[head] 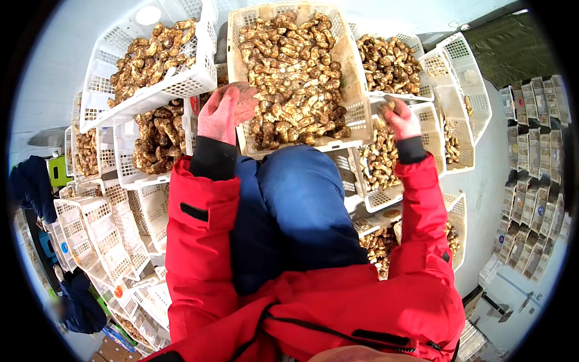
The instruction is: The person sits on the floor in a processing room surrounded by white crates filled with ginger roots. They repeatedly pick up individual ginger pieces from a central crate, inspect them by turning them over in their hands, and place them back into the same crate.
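Observation:
Many brown-and-cream mushrooms [294, 77] with thick stems fill a large white plastic crate [355, 90] before my knees. My left hand [230, 108], in a pinkish glove with a dirty palm, is spread at this crate's left edge and holds nothing. On the other side my right hand [400, 118], gloved too, has bent fingers at a brownish mushroom [386, 108], over a smaller crate of mushrooms [380, 154]. The mushroom is blurred and partly hidden by the fingers.
A tilted white crate [149, 102] of mushrooms stands at upper left, above another with darker mushrooms [160, 135]. More mushroom crates [393, 68] stand at right. Empty-looking crates [90, 231] are stacked at lower left, near people in dark clothing [81, 303]. Stacked crates [533, 176] line the far right.

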